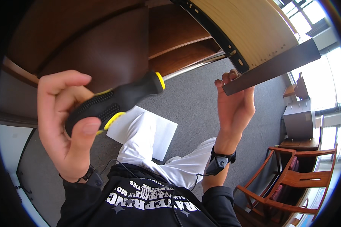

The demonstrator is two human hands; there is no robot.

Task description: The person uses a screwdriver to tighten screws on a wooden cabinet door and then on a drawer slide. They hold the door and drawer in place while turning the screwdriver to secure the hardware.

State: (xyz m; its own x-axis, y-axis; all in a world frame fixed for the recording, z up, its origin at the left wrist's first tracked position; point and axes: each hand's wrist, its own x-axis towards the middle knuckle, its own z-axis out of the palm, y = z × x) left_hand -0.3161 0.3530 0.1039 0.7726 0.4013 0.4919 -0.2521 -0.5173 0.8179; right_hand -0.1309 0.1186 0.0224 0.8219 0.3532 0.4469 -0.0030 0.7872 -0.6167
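While left fingers point(70, 78) encircle black-and-yellow screwdriver point(121, 99), right fingers point(226, 78) pinch brown flat panel point(273, 67); tilting could cause slippage at black metal rail point(222, 37).

A black-and-yellow screwdriver point(115, 104) slants to the slotted black rail point(224, 41).

Office, by looks — grey carpet point(195, 102), wooden armchair point(307, 178), grey cabinet point(299, 118), bright windows point(327, 81).

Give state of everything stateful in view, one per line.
Black-and-yellow screwdriver: held, tip at drawer slide
Left hand: closed on screwdriver
Right hand: curled on brown front panel's end
Drawer: seemingly pulled out
Drawer slide: running along drawer's side
White sheet: flat, partly hidden
Wooden armchair: unoccupied
Right wrist device: strapped on
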